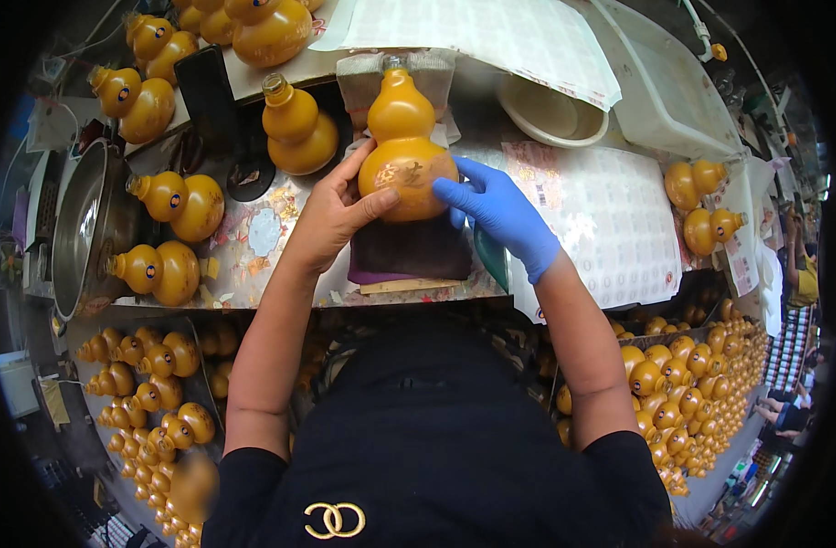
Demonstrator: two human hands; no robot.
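A yellow gourd-shaped bottle (402, 114) with dark characters on its lower bulb lies between my two hands, its neck pointing away from me. My bare left hand (338, 208) grips the lower bulb from the left, thumb on the front. On the other side my right hand (507, 208), in a blue glove, presses its thumb and fingers against the same bulb. Beneath the bottle is a dark pad (409, 251), and a pale cloth (356, 87) shows behind its upper part. Another gourd bottle (299, 137) stands just left of it.
Sheets of printed labels (610, 228) cover the table at right. A white bowl (550, 114) and a plastic tub (665, 87) sit farther back. At left are a metal basin (87, 228), a black stand (212, 100) and several more gourd bottles (194, 205). Crowded bottles (674, 384) fill both lower sides.
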